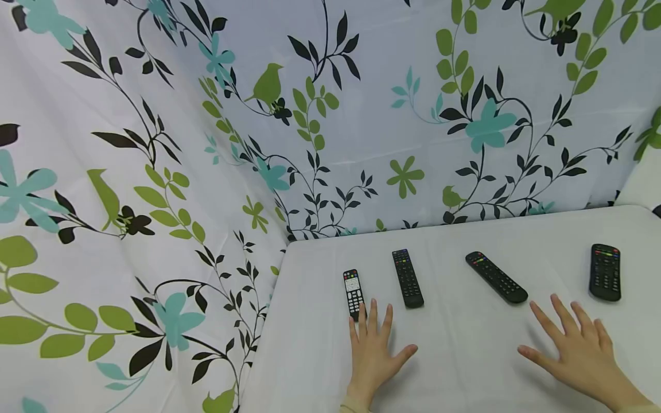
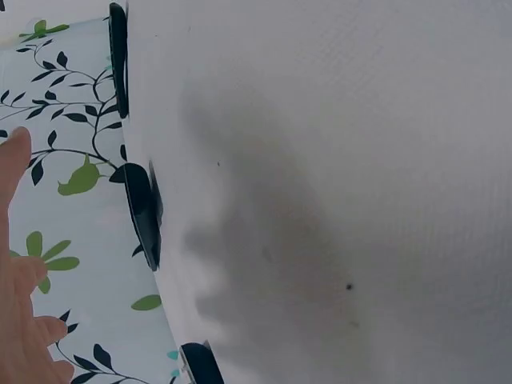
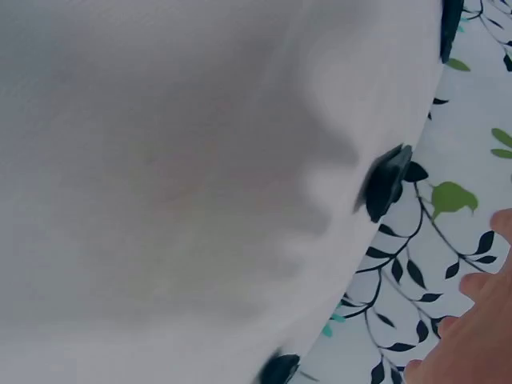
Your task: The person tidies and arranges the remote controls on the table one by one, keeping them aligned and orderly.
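Spreading flat on the table [image 1: 465, 355], your left hand [image 1: 373, 350] sits nearer the small remote [image 1: 353, 293], lying lengthwise at twelve o'clock from its fingers.

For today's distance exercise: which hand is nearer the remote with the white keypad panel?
Left. The left hand has fingertips beside that remote; the right hand lies far to its right.

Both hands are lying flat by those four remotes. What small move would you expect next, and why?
Probably the left hand slides forward to grip the small remote. Its straight fingertips already lie at that remote's near end, while the right hand rests flat, apart from the other remotes.
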{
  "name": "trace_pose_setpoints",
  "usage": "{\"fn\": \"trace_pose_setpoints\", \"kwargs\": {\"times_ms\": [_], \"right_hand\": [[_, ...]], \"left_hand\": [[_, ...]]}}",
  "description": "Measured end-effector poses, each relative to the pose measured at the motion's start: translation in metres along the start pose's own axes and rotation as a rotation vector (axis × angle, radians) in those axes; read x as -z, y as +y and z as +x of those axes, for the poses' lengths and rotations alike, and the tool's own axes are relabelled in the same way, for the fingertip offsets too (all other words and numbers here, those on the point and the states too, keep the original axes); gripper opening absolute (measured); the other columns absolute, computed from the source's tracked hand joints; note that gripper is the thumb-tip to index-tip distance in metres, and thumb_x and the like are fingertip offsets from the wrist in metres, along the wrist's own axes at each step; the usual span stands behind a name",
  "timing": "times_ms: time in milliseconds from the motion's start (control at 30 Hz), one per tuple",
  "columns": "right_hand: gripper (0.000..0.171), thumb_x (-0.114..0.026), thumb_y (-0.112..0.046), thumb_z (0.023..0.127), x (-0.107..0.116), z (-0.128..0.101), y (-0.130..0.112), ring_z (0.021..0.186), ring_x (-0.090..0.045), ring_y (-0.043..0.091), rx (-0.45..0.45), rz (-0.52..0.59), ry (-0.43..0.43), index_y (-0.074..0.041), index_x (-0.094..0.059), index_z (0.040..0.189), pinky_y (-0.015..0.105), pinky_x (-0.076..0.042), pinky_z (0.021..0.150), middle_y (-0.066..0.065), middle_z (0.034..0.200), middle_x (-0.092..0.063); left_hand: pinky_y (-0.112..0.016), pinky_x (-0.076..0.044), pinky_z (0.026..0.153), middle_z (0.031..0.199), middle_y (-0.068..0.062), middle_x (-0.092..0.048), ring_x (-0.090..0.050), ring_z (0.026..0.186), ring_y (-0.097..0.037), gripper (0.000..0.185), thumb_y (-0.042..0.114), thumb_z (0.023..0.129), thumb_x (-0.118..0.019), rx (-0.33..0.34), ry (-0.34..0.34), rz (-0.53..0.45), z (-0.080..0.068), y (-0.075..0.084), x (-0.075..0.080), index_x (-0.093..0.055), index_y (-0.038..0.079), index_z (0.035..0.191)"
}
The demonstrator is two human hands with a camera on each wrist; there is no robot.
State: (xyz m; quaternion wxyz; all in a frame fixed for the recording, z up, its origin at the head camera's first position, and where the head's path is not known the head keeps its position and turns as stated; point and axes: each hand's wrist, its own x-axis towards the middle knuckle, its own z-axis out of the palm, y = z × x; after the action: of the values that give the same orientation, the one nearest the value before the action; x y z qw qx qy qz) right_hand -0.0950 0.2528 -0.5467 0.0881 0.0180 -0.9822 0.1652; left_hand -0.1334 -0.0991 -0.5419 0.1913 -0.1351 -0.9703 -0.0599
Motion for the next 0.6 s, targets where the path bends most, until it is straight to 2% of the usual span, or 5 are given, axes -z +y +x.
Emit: {"fn": "trace_pose_setpoints", "kwargs": {"times_ms": [100,200,300,400,600], "right_hand": [[0.094,-0.059,-0.061,0.078,0.004,0.006,-0.008,0.141,0.014,0.044,0.047,0.021,0.008,-0.031,-0.006,0.15,0.07,0.014,0.103,0.02,0.156,-0.001],[0.087,-0.062,-0.058,0.078,0.009,0.013,-0.023,0.142,0.003,0.043,0.103,0.056,0.033,-0.028,-0.02,0.149,0.074,-0.006,0.099,0.02,0.152,-0.019],[0.079,-0.064,-0.054,0.078,0.011,0.025,-0.044,0.138,-0.016,0.043,0.166,0.09,0.071,-0.024,-0.034,0.144,0.069,-0.021,0.093,0.019,0.145,-0.034],[0.071,-0.067,-0.05,0.077,0.008,0.04,-0.069,0.126,-0.035,0.042,0.243,0.12,0.113,-0.017,-0.047,0.136,0.063,-0.03,0.091,0.018,0.136,-0.045],[0.06,-0.065,-0.047,0.081,-0.008,0.069,-0.119,0.115,-0.052,0.036,0.312,0.212,0.085,-0.011,-0.055,0.128,0.054,-0.041,0.094,0.014,0.126,-0.057]], "left_hand": [[-0.059,-0.029,0.101,0.144,-0.012,-0.042,-0.038,0.133,-0.038,0.079,0.069,0.072,-0.058,0.01,0.052,0.0,0.004,-0.004,0.002,-0.048,0.025,0.136],[-0.058,-0.033,0.1,0.14,-0.012,-0.048,-0.042,0.13,-0.037,0.071,0.064,0.074,-0.061,0.032,0.074,-0.009,0.008,-0.008,0.001,-0.055,0.022,0.13],[-0.058,-0.035,0.1,0.137,-0.014,-0.049,-0.043,0.129,-0.037,0.063,0.056,0.076,-0.064,0.079,0.077,-0.062,0.013,-0.016,0.001,-0.058,0.018,0.126],[-0.055,-0.039,0.097,0.132,-0.016,-0.052,-0.047,0.124,-0.036,0.057,0.047,0.079,-0.067,0.134,0.097,-0.141,0.019,-0.027,0.0,-0.059,0.014,0.124],[-0.037,-0.046,0.073,0.112,-0.014,-0.057,-0.054,0.096,-0.026,0.046,0.033,0.08,-0.069,0.262,0.132,-0.281,0.032,-0.047,-0.006,-0.063,0.007,0.118]]}}
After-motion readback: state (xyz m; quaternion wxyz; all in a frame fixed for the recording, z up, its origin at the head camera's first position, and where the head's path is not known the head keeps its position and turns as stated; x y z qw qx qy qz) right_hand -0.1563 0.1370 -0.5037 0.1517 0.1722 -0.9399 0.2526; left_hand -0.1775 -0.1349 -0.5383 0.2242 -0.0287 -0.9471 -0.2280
